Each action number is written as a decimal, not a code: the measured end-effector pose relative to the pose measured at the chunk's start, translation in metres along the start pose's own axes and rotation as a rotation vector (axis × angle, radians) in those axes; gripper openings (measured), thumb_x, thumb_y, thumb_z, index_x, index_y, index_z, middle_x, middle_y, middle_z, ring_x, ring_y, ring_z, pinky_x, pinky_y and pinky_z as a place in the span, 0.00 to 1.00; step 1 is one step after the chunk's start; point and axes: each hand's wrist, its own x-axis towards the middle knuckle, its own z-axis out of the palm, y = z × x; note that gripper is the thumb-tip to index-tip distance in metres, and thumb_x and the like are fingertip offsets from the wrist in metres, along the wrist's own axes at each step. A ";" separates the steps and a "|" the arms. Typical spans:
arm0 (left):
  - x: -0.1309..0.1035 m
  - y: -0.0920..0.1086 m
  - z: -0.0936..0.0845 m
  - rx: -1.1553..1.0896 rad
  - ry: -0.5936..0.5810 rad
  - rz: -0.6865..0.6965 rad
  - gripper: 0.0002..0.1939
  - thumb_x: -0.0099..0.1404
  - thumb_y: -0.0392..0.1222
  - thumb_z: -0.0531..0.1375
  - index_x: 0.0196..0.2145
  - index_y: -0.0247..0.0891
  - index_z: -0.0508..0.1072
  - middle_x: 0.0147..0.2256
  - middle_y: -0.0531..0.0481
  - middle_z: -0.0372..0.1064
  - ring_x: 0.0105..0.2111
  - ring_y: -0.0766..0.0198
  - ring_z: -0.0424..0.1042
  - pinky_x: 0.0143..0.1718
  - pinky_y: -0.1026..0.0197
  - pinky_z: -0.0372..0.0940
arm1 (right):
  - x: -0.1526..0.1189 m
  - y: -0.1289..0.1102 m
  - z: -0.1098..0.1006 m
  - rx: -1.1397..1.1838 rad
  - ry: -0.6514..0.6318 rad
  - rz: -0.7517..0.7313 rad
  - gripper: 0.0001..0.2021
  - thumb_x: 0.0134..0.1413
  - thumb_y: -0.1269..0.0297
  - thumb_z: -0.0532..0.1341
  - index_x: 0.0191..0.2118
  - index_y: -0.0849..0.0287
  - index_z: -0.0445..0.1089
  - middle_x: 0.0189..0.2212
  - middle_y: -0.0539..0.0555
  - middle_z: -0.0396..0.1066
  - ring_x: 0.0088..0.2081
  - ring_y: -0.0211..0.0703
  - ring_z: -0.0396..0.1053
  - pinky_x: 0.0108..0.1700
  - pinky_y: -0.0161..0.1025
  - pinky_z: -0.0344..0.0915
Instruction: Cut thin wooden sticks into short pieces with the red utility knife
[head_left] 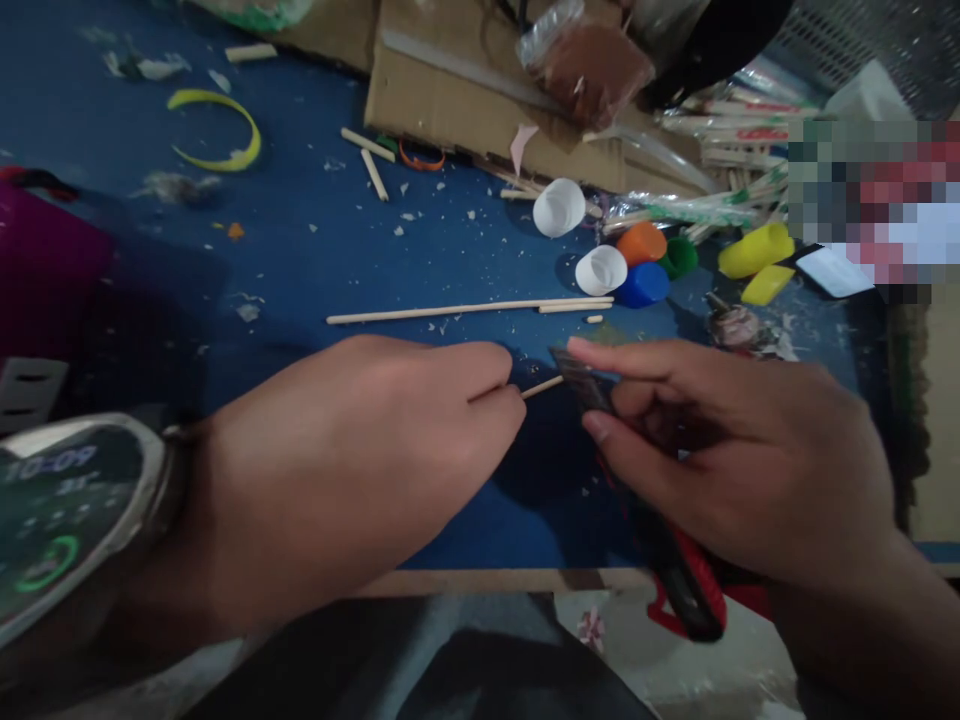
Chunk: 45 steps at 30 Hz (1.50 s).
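My left hand [375, 440] is closed around a thin wooden stick [541, 387], whose short end pokes out to the right past the fingers. In my right hand [750, 430] is a utility knife [675, 575] with a red and black handle. Its dark blade [574, 370] meets or nearly meets the tip of that stick; I cannot tell whether it cuts in. Beyond both hands lies a long wooden stick [435, 312], with a shorter piece [574, 308] alongside its right end and a tiny cut bit [595, 319] nearby.
White caps [559, 208], an orange cap [642, 243], a blue cap [645, 285] and yellow pieces [756, 250] stand beyond my right hand. Cardboard [450, 90] and wrapped chopsticks [742, 140] lie at the back. A yellow ring [251, 130] and a purple object [45, 270] are leftward.
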 end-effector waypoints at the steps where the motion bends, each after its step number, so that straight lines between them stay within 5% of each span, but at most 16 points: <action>1: 0.000 0.000 -0.001 0.078 -0.001 0.054 0.17 0.74 0.29 0.55 0.33 0.42 0.78 0.36 0.47 0.80 0.32 0.53 0.77 0.27 0.52 0.66 | 0.001 0.004 -0.002 -0.019 0.003 0.012 0.21 0.68 0.70 0.67 0.63 0.51 0.81 0.26 0.44 0.77 0.22 0.37 0.72 0.29 0.36 0.69; 3: 0.000 -0.002 -0.005 0.179 -0.015 0.156 0.18 0.73 0.27 0.54 0.33 0.41 0.79 0.37 0.45 0.80 0.33 0.52 0.78 0.25 0.50 0.65 | 0.005 0.013 -0.007 -0.018 -0.007 0.026 0.22 0.67 0.70 0.66 0.64 0.52 0.80 0.25 0.43 0.74 0.21 0.38 0.69 0.26 0.36 0.65; 8: -0.006 -0.008 -0.011 0.170 -0.029 0.123 0.17 0.77 0.29 0.53 0.40 0.42 0.80 0.36 0.50 0.78 0.31 0.56 0.78 0.27 0.50 0.66 | 0.012 0.037 -0.018 -0.103 0.026 0.029 0.25 0.64 0.69 0.66 0.66 0.54 0.79 0.24 0.43 0.67 0.22 0.41 0.66 0.30 0.41 0.63; 13: -0.009 -0.011 -0.011 0.162 -0.030 0.101 0.17 0.80 0.32 0.52 0.38 0.44 0.77 0.38 0.50 0.78 0.31 0.58 0.76 0.30 0.50 0.67 | 0.013 0.042 -0.023 -0.252 0.072 0.028 0.20 0.67 0.68 0.65 0.61 0.59 0.83 0.31 0.53 0.75 0.29 0.48 0.73 0.34 0.46 0.65; 17: -0.004 -0.009 -0.008 0.183 0.038 0.094 0.19 0.84 0.36 0.52 0.35 0.44 0.76 0.33 0.51 0.75 0.27 0.58 0.72 0.27 0.49 0.62 | 0.013 0.034 -0.015 -0.182 0.117 -0.228 0.11 0.74 0.64 0.67 0.51 0.58 0.87 0.40 0.59 0.81 0.40 0.53 0.77 0.41 0.49 0.71; 21: -0.001 -0.006 -0.009 0.170 0.082 0.093 0.22 0.85 0.37 0.52 0.32 0.43 0.75 0.34 0.50 0.76 0.26 0.60 0.71 0.27 0.49 0.61 | 0.014 0.032 0.002 -0.087 0.020 -0.404 0.10 0.77 0.61 0.67 0.50 0.58 0.87 0.42 0.58 0.81 0.44 0.53 0.73 0.47 0.51 0.73; 31: 0.010 -0.004 -0.013 0.188 0.100 0.127 0.16 0.84 0.36 0.54 0.41 0.37 0.81 0.38 0.45 0.79 0.36 0.51 0.79 0.36 0.46 0.71 | 0.007 0.022 0.006 0.047 0.033 -0.368 0.10 0.79 0.69 0.62 0.47 0.57 0.83 0.42 0.56 0.82 0.41 0.46 0.79 0.42 0.42 0.73; 45: 0.003 0.004 -0.008 0.005 0.068 0.122 0.20 0.88 0.40 0.51 0.40 0.40 0.79 0.31 0.53 0.77 0.28 0.58 0.74 0.31 0.50 0.62 | 0.003 0.004 0.000 0.196 -0.174 -0.329 0.13 0.85 0.66 0.58 0.52 0.62 0.81 0.41 0.52 0.87 0.39 0.40 0.81 0.41 0.36 0.69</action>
